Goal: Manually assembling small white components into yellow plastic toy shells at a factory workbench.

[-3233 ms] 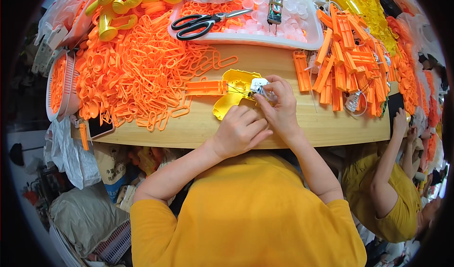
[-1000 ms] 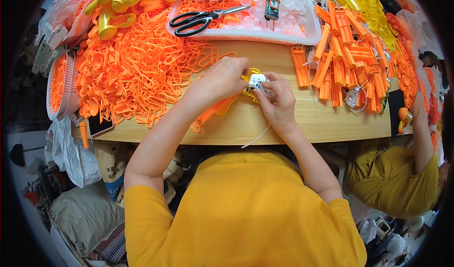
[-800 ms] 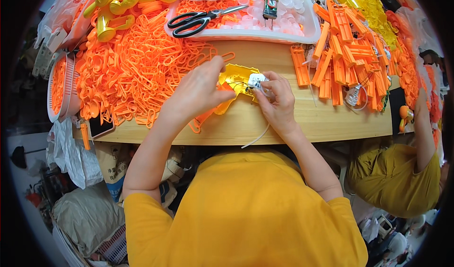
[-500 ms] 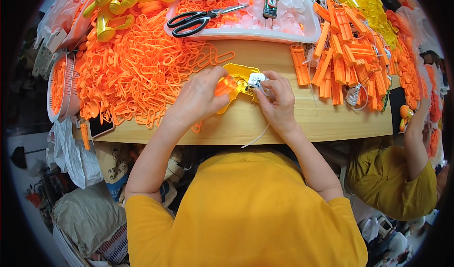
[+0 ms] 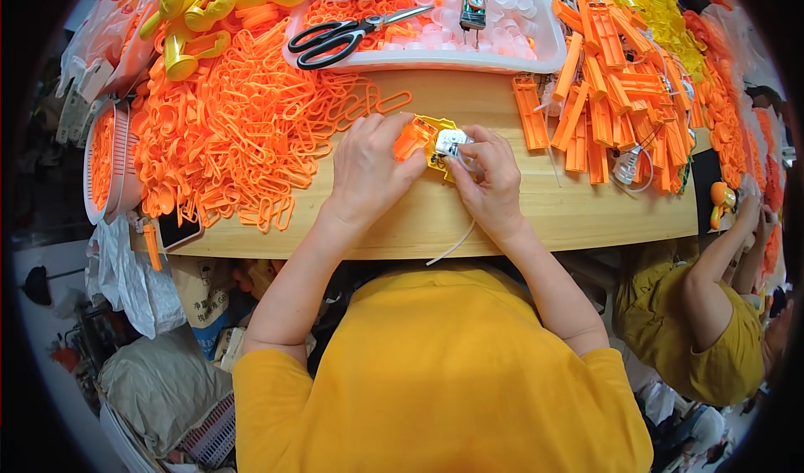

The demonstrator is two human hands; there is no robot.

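Left hand [image 5: 373, 161] is clamped on an orange holder [image 5: 412, 141] above the counter [image 5: 394, 218], long axis slanted kinda up-right toward a yellow shell [image 5: 444, 125], with a white box [image 5: 451, 141] pinched in the right hand [image 5: 492, 172].

downward head fisheye close above hands [image 5: 368, 172], perhaps murky outward
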